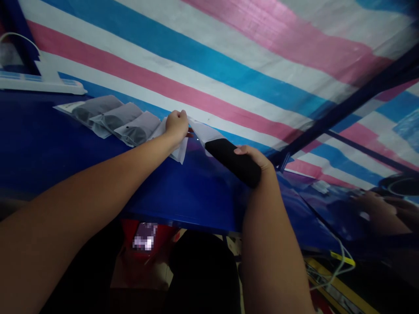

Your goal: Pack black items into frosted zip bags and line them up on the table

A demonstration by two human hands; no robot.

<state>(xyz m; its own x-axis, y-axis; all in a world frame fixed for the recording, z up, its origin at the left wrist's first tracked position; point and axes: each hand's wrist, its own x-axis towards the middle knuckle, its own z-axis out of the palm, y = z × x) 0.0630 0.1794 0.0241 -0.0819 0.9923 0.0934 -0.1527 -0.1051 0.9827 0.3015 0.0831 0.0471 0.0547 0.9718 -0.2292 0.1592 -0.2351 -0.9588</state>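
Observation:
My right hand grips a black, soft-looking item, long and round-ended, with the thumb on top. A whitish plastic bag covers or extends from its far left end; how far the item sits inside cannot be made out. At the bag's upper left end my left hand is closed, its fingers partly hidden, seemingly pinching the bag's edge. Just beneath my left hand lies a pale flat packet. Left of it, several overlapping clear packets with dark contents lie in a row on the blue table.
A white power strip lies at the back left. Striped plastic sheeting hangs behind the table. At the right are another person's hands, a blue frame bar and a pale cable. A pixelated phone-like object rests below the table edge.

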